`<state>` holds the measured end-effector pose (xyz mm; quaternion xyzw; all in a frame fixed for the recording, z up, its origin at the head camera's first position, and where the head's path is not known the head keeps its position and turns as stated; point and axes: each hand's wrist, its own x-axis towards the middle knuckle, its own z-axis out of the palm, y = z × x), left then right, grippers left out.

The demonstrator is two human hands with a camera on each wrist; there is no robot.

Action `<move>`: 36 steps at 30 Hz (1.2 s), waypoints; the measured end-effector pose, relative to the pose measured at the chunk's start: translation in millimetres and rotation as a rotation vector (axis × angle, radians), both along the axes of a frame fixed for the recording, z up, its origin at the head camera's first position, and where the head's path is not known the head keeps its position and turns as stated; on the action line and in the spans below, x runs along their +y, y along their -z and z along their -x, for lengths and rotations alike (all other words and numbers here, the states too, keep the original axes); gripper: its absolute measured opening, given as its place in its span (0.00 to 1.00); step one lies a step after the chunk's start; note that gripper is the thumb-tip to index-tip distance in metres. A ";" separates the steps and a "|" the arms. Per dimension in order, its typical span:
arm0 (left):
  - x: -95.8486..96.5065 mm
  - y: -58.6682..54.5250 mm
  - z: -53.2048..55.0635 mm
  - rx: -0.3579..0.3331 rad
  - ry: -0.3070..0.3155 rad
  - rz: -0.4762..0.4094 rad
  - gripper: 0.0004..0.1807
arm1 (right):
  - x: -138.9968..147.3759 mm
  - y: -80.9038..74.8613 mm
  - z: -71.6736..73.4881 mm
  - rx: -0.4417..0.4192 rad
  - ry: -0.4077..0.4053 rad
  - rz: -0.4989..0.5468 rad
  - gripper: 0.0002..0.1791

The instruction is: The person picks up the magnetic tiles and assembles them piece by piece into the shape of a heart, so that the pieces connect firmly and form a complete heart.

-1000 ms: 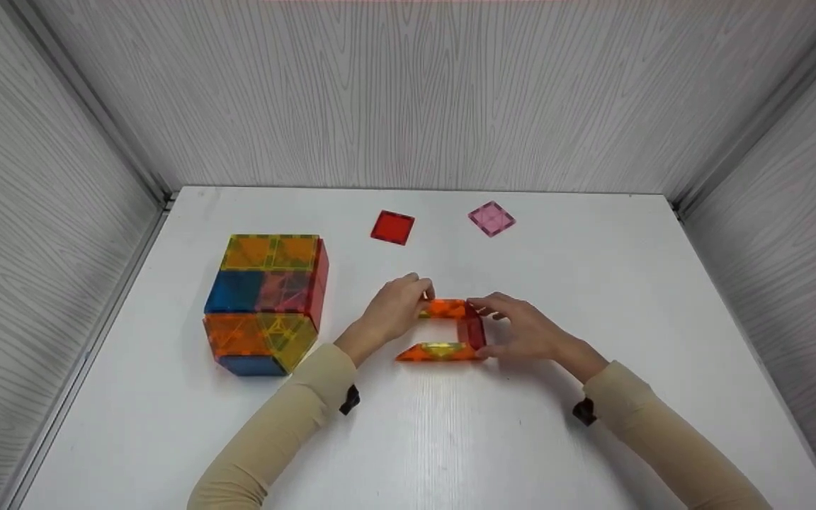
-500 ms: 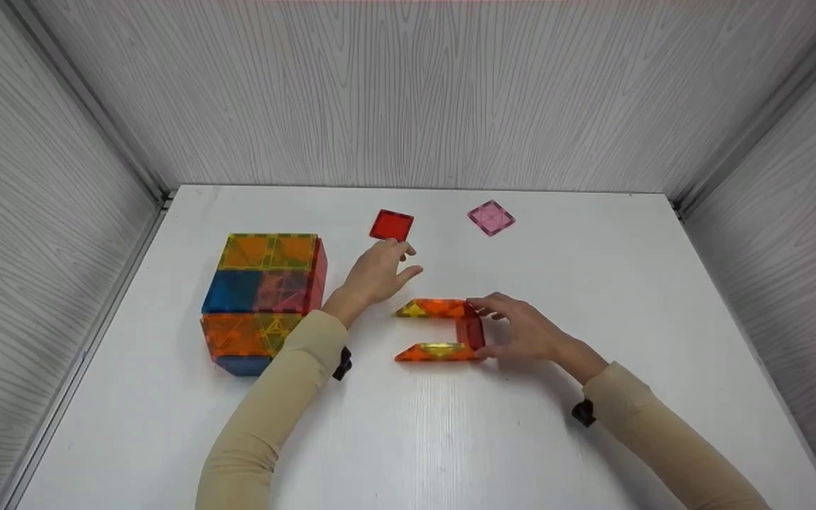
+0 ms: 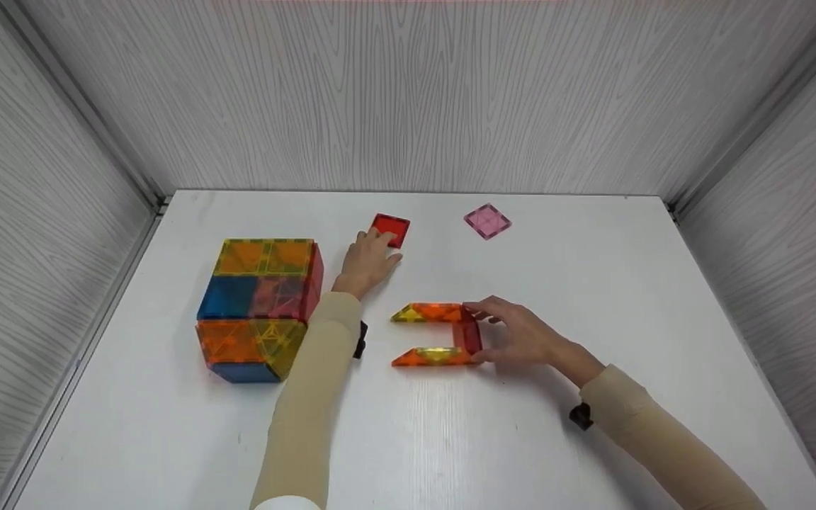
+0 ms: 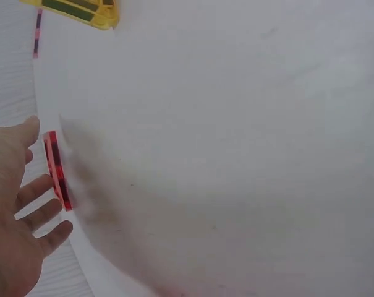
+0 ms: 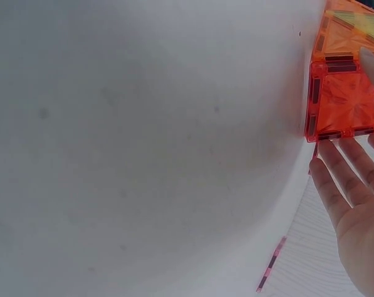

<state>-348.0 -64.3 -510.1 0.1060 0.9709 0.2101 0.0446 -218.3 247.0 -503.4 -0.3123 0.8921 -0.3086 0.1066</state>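
My left hand point(image 3: 369, 258) reaches over a flat red square magnetic tile point(image 3: 395, 228), its fingertips at the tile's near left part. In the left wrist view the fingers are spread beside that tile's edge. My right hand point(image 3: 521, 333) holds the right end of a U-shaped group of standing magnetic tiles. Its thumb and fingers span the upright red square tile point(image 5: 350, 102) from one side edge to the other. From that tile a yellow-and-orange back row point(image 3: 429, 312) and an orange-and-yellow front row point(image 3: 435, 356) run left, leaving the left side open.
A large block of multicoloured magnetic tiles point(image 3: 259, 297) stands on the left of the white table point(image 3: 408, 439), close to the left forearm. A pink square tile point(image 3: 487, 221) lies flat at the back. Pale wood-grain walls point(image 3: 408, 99) enclose the back and sides.
My left hand has let go of the left end of the back row and moved away, up to the flat red tile. The right hand has stayed at the upright red tile.
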 end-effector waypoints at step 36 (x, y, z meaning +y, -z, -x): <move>1.2 13.3 13.3 0.030 -0.104 0.088 0.37 | 1.5 -0.7 2.0 -0.010 -0.004 0.017 0.45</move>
